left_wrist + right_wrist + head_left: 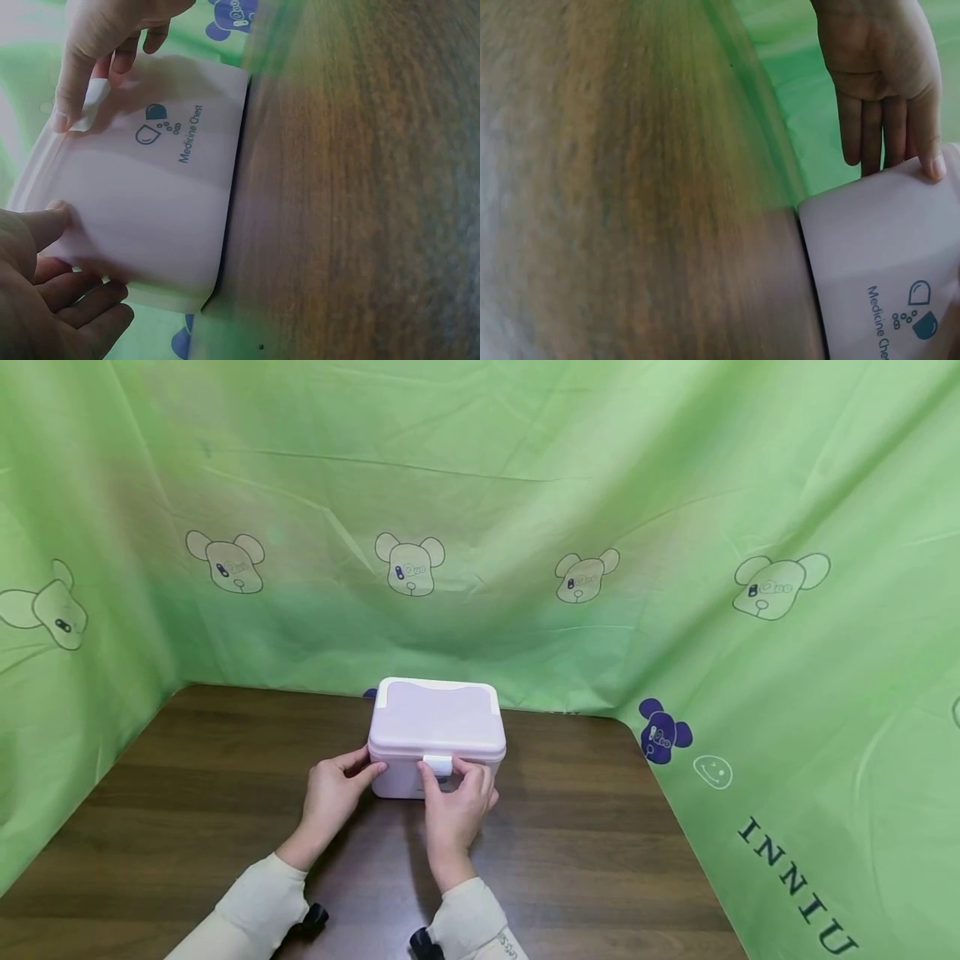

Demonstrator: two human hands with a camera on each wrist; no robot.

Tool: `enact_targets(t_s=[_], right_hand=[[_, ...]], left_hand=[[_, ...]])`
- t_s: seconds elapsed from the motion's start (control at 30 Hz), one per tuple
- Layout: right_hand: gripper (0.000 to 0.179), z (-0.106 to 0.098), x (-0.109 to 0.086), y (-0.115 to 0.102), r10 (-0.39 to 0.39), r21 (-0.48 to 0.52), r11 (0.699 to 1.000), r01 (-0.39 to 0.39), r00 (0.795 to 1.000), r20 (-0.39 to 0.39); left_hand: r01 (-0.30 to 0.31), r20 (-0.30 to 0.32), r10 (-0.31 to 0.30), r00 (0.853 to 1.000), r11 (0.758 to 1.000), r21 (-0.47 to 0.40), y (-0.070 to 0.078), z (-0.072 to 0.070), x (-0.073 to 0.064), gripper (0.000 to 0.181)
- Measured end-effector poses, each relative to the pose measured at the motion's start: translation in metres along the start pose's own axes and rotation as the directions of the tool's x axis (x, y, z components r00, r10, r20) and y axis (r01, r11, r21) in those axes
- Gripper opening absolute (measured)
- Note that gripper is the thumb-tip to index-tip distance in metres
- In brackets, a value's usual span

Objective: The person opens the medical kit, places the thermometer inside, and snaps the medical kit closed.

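A pale pink medicine box (441, 717) with a lilac-topped lid stands closed on the table. Its front bears the printed words "Medicine Chest" and a capsule picture, plain in the left wrist view. My left hand (330, 797) holds the box's left side, thumb on the front face and fingers around the corner. At the middle of the front edge, my right hand (456, 814) pinches the white latch (438, 765) between thumb and fingers. In the right wrist view, the left hand (885, 67) shows at the box's side, while the right hand is almost wholly out of frame.
The dark wooden table (592, 852) has rounded far corners. Green cloth (495, 485) printed with bear heads hangs behind it and at both sides, close behind the box. Black straps (311, 920) sit at both sleeved wrists.
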State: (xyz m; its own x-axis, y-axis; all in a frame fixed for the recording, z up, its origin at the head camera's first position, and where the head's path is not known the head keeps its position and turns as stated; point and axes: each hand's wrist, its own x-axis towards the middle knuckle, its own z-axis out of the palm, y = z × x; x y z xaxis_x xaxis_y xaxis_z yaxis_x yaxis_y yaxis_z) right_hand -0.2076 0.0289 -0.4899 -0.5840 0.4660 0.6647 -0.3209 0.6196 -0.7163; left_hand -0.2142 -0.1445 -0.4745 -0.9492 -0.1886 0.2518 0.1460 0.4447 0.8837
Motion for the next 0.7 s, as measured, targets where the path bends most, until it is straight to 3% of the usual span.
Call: enact_targets(t_s=[0.2, 0.47, 0.6, 0.7], right_hand=[[0.052, 0.004, 0.000, 0.004, -0.040, -0.006, 0.999, 0.040, 0.999, -0.029], [0.050, -0.001, 0.001, 0.007, -0.027, 0.010, 1.000, 0.027, 0.999, 0.028], [0.045, -0.010, 0.006, 0.007, -0.017, 0.070, 0.997, 0.009, 0.993, 0.113], [0.038, -0.022, 0.013, 0.008, -0.032, 0.146, 0.989, -0.002, 0.973, 0.229]], left_hand=[[0.004, 0.003, -0.004, 1.000, 1.000, 0.000, -0.001, 0.001, 0.000, 0.047], [0.007, 0.014, -0.007, 1.000, 1.000, 0.002, -0.002, 0.002, 0.003, 0.047], [0.011, 0.028, -0.011, 1.000, 1.000, -0.008, -0.002, 0.002, 0.004, 0.048], [0.022, 0.041, -0.022, 0.999, 1.000, -0.021, 0.000, 0.000, 0.003, 0.049]])
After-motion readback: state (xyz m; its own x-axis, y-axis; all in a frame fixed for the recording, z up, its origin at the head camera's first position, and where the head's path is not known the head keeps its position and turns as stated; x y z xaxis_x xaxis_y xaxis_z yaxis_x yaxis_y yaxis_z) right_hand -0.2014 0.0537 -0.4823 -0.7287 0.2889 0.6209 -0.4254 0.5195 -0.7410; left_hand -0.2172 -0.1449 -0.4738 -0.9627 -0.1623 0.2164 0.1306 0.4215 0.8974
